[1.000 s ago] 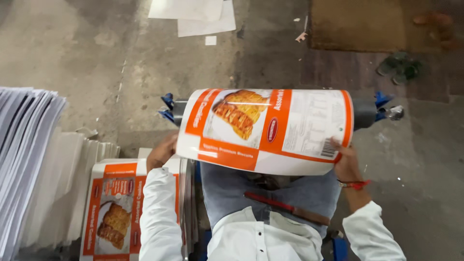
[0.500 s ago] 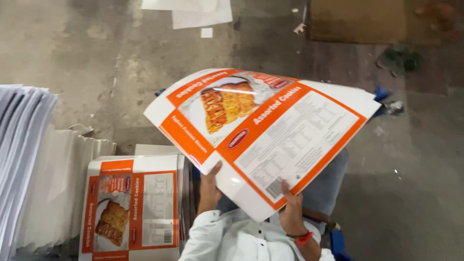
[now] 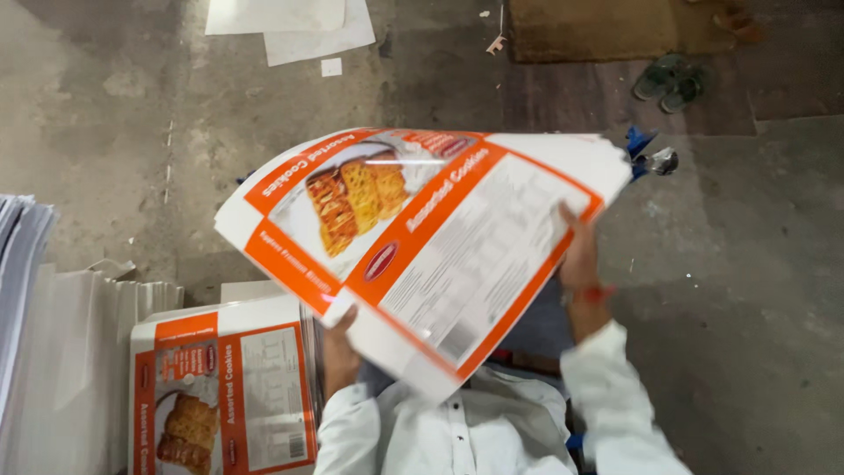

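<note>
I hold a large printed cardboard sheet [image 3: 422, 246], white with orange bands and a picture of cookies, tilted in the air over my lap. My left hand [image 3: 341, 339] grips its lower left edge from beneath, thumb on the printed face. My right hand [image 3: 580, 264] grips the sheet's right edge, fingers over the rim, a red band on the wrist. The sheet bends slightly and hides most of both hands and my knees. A stack of the same printed sheets [image 3: 220, 387] lies flat at my lower left.
Stacks of white sheets [image 3: 53, 352] stand at the far left. Loose white paper [image 3: 290, 22] lies on the concrete floor at the top. A brown mat [image 3: 607, 26] and a pair of sandals [image 3: 670, 81] lie at the upper right. A blue part [image 3: 646, 154] pokes out behind the sheet.
The sheet was curled across my lap, then opened flat and swung round. It is now tilted with its right edge raised. My right hand moved from the lower edge to the right edge.
</note>
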Available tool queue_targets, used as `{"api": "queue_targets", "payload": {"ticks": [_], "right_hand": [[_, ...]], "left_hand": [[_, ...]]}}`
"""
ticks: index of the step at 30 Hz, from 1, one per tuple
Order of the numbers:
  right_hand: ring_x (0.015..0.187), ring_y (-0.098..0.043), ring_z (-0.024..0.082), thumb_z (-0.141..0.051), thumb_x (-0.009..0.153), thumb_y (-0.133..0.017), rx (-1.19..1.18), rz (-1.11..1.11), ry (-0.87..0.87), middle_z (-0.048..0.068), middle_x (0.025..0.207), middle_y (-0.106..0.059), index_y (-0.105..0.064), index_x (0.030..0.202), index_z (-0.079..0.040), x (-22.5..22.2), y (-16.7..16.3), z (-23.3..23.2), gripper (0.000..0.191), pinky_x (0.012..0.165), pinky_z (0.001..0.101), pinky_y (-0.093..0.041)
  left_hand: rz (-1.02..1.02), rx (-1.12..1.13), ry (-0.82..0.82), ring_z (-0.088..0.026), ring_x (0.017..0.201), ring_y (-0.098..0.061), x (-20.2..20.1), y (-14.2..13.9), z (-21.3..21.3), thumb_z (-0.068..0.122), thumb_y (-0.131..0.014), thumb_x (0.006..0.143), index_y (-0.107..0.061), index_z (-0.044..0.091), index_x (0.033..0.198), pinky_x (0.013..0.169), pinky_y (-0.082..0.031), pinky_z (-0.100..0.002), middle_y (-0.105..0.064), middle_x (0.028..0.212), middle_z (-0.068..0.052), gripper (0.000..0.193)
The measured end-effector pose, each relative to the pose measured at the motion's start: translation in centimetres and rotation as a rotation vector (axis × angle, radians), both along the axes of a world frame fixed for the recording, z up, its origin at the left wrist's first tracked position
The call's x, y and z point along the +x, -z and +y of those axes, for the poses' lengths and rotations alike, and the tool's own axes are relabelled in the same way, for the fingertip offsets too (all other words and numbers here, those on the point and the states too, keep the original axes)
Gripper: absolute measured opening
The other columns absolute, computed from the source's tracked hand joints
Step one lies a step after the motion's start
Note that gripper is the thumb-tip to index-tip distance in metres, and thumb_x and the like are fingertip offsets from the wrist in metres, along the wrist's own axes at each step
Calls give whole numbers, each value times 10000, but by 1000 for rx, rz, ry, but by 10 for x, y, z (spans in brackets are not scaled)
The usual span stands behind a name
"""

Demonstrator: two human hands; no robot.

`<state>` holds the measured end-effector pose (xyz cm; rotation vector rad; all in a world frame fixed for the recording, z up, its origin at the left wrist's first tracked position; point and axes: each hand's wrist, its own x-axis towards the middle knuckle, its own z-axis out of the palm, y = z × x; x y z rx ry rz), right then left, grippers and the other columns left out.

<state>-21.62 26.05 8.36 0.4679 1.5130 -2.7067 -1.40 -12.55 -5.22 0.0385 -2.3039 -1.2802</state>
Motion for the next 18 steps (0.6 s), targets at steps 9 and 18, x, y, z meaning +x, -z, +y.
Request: {"api": "queue_targets", "payload": {"ticks": [9, 18], "right_hand": [[861, -783, 265, -474, 979, -520, 343, -688, -609, 188, 972, -804, -732, 1115, 60, 169, 28, 25, 589, 807, 387, -616], [1120, -621, 195, -370, 1083, -547, 827, 297, -270, 132, 1220, -679, -617, 1302, 25, 24, -4, 78, 457, 979, 308, -476]], "left_hand": [[-460, 1017, -158, -272, 1038, -694, 13, -24, -99, 50, -642, 808, -570, -23, 1405, 916, -553, -372, -720, 1176, -151, 606], [-489, 1142, -229, -299, 1187, -585, -3, -17, -118, 498, -488, 1016, -475, 14, 1413, 1011, -454, -462, -617, 1293, -165, 626]]}}
